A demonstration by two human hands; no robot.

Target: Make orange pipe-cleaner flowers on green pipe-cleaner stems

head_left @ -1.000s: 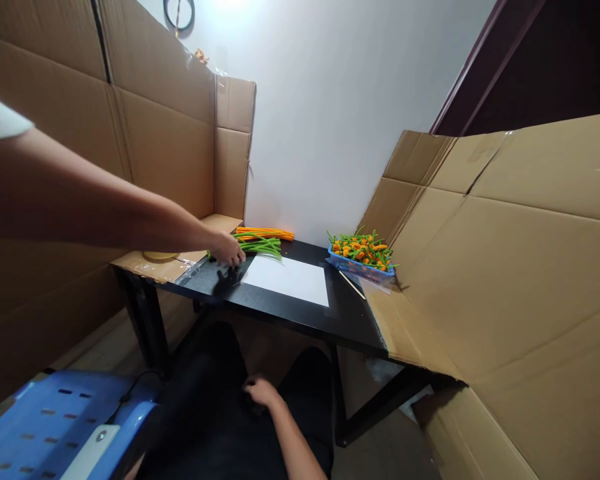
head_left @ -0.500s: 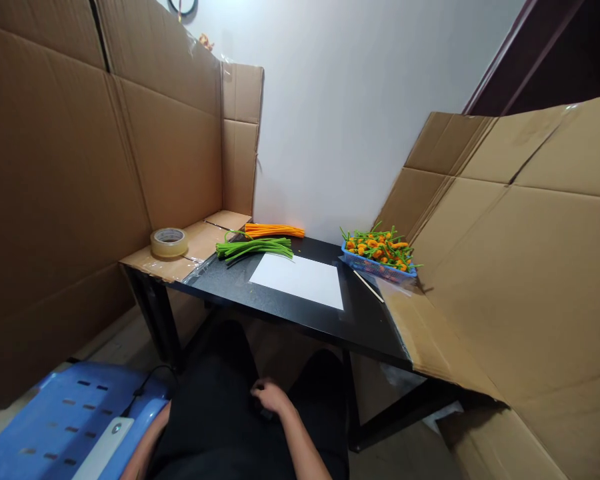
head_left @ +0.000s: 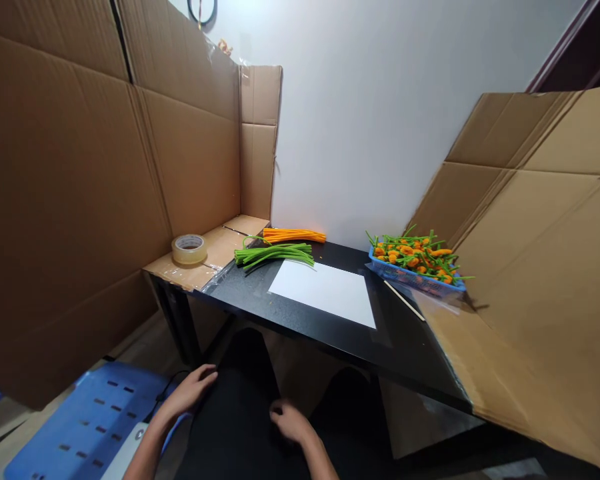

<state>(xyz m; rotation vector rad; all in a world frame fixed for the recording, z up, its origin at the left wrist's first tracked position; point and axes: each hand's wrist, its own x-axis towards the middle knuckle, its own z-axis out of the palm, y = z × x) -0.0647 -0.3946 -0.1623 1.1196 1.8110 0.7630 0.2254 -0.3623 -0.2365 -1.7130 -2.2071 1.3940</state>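
Observation:
My left hand (head_left: 194,388) is beside my left thigh, above the blue stool, its fingers stretched out and holding nothing. My right hand (head_left: 291,421) lies in my lap with its fingers curled in; their inner side is hidden against my dark clothing. Both hands are below the black table (head_left: 330,339). On it are a bundle of green pipe cleaners (head_left: 275,253), a bundle of orange pipe cleaners (head_left: 295,235) behind that, and a white sheet of paper (head_left: 325,293). A blue basket (head_left: 415,275) of orange-and-green pipe cleaner pieces (head_left: 413,252) stands at the right.
A roll of clear tape (head_left: 189,249) sits on cardboard at the table's left end. One thin pale stick (head_left: 404,300) lies near the basket. Tall cardboard panels (head_left: 195,153) flank the table. At lower left is a blue stool (head_left: 75,427) with a white device (head_left: 127,453) and cable.
My left hand has come up into view beside my thigh; before, only its forearm showed. My right hand remains in my lap. The view has turned left, shifting the table rightward.

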